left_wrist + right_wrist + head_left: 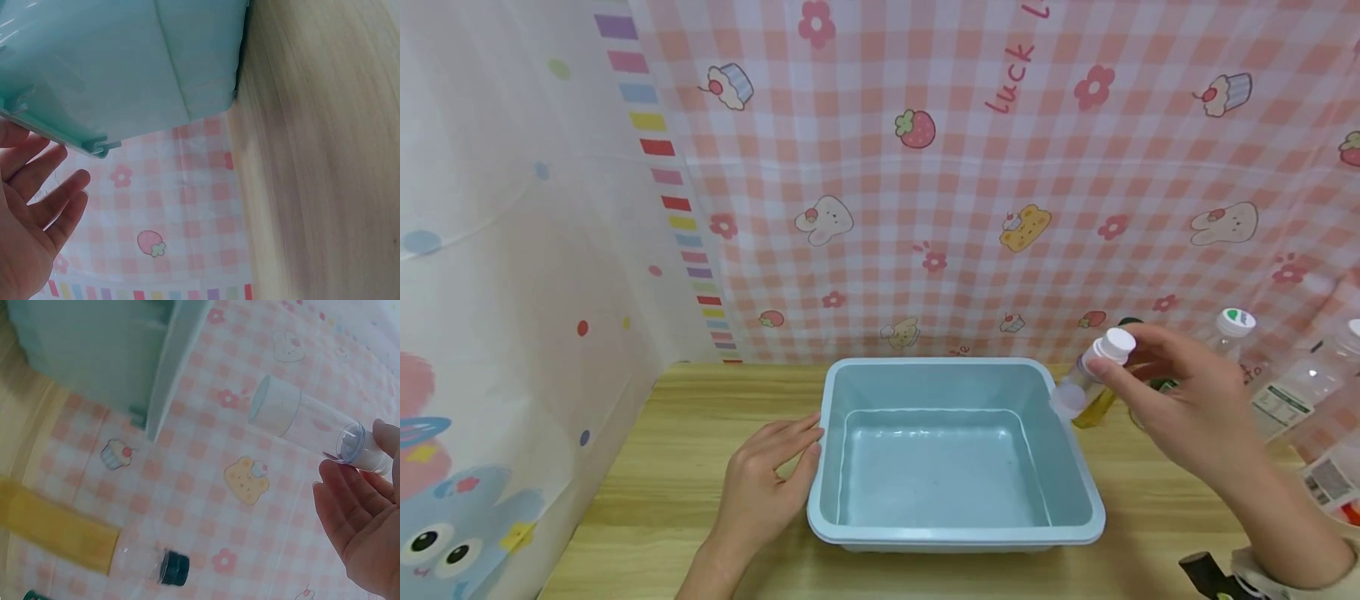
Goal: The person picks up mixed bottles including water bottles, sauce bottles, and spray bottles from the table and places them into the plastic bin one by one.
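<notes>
The right hand (1197, 404) pinches a clear white-capped bottle (1087, 373), its long axis slanting toward the right rim of the blue basin (955, 535), whose opposite side the left hand (767, 477) touches.

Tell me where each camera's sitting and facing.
Head: on the head, facing forward and down at the tub; left grip and right grip show.
Left wrist: worn there, facing the tub's outside; left grip shows.
Right wrist: worn there, facing the held bottle and checked cloth; right grip shows.
Head and right wrist share the held bottle.

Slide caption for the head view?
Left hand touches a light-blue basin; right hand grips a clear, white-capped bottle.
</notes>
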Demonstrator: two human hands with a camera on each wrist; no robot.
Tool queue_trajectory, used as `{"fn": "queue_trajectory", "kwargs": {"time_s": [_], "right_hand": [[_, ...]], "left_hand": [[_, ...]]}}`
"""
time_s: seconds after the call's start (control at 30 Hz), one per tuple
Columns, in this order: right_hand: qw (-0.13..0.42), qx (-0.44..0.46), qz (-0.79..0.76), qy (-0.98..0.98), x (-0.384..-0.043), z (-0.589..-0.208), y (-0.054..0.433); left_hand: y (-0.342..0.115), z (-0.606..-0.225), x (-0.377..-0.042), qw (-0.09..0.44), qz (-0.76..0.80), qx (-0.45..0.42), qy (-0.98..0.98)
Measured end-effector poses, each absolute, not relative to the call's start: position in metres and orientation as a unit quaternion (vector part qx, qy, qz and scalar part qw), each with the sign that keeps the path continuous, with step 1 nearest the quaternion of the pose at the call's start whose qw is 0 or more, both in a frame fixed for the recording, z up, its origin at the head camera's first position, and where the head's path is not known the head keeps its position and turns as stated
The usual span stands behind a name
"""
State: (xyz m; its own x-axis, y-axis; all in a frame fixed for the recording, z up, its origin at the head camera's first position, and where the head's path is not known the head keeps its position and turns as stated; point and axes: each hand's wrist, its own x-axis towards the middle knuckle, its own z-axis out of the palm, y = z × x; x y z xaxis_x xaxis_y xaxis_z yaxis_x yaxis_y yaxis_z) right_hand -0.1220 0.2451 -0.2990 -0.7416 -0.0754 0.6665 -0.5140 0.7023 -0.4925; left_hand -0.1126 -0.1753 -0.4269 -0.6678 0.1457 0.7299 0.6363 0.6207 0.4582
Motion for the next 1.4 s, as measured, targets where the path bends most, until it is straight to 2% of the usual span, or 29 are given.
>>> {"fn": "queue_trajectory", "kwargs": {"time_s": [0.27,0.6,0.73,0.97,1.4], "right_hand": [[0.324,0.196,0.373,-0.847,-0.124,-0.29,0.217],[0.289,0.219,0.397,-0.843,-0.125,-0.292,0.179],[0.264,0.225,0.412,-0.842,-0.126,-0.295,0.166],[0.186,0.218,0.394,-0.873,-0.124,-0.294,0.146],[0.183,0.273,0.373,-0.868,-0.135,-0.279,0.118]], "left_hand": [[-0.175,-0.427,-0.113,0.333,-0.368,-0.235,-0.836],[-0.174,-0.428,-0.113,0.334,-0.37,-0.234,-0.834],[-0.174,-0.428,-0.113,0.333,-0.37,-0.234,-0.835],[-0.175,-0.427,-0.113,0.334,-0.37,-0.234,-0.835],[-0.173,-0.427,-0.112,0.333,-0.372,-0.234,-0.834]]}}
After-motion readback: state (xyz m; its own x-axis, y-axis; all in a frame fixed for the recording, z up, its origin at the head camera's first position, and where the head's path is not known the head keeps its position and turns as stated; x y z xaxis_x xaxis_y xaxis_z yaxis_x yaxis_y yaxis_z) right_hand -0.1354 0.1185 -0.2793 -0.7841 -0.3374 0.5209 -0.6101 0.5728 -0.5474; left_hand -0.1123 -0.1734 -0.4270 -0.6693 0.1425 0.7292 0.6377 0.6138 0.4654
